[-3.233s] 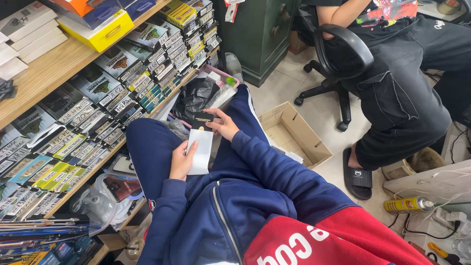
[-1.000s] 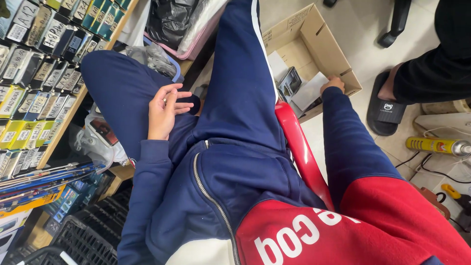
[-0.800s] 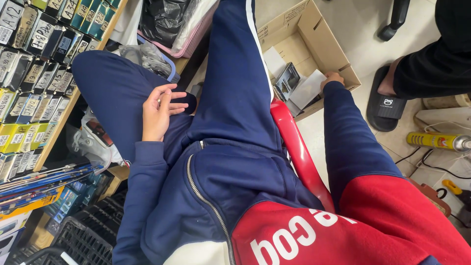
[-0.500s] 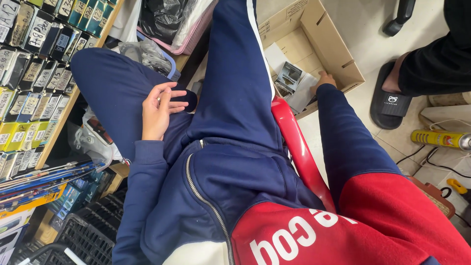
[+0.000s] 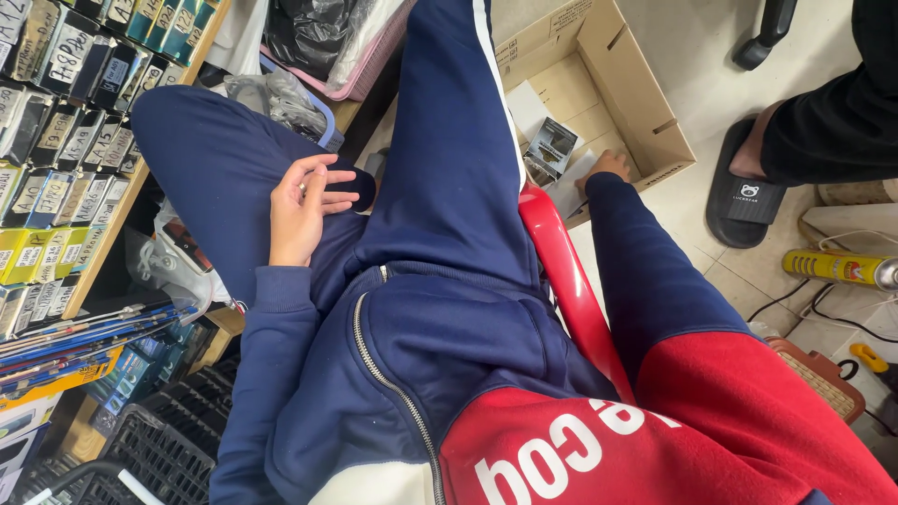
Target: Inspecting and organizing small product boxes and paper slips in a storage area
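Note:
I sit on a red plastic chair [image 5: 561, 271] in navy trousers and a navy and red jacket. My left hand [image 5: 301, 208] rests on my left thigh with its fingers loosely spread and nothing in it. My right hand [image 5: 608, 166] reaches down beside the chair into an open cardboard box [image 5: 645, 103] on the floor. It touches a white sheet [image 5: 569, 192] lying there, next to a small clear packet [image 5: 552, 150]. Its fingertips are hidden, so its grip is unclear.
A wooden shelf [image 5: 103, 234] at left holds several rows of small labelled packs [image 5: 65, 122]. Black and clear bags [image 5: 309, 37] sit at the top. Another person's sandalled foot [image 5: 748, 187] stands right of the box. A yellow spray can [image 5: 837, 268] lies on the tiled floor. A black crate [image 5: 159, 449] is at lower left.
Three seconds ago both hands held a white sheet over my lap. Since then my right arm reached down into the box. Over the last second both hands barely moved.

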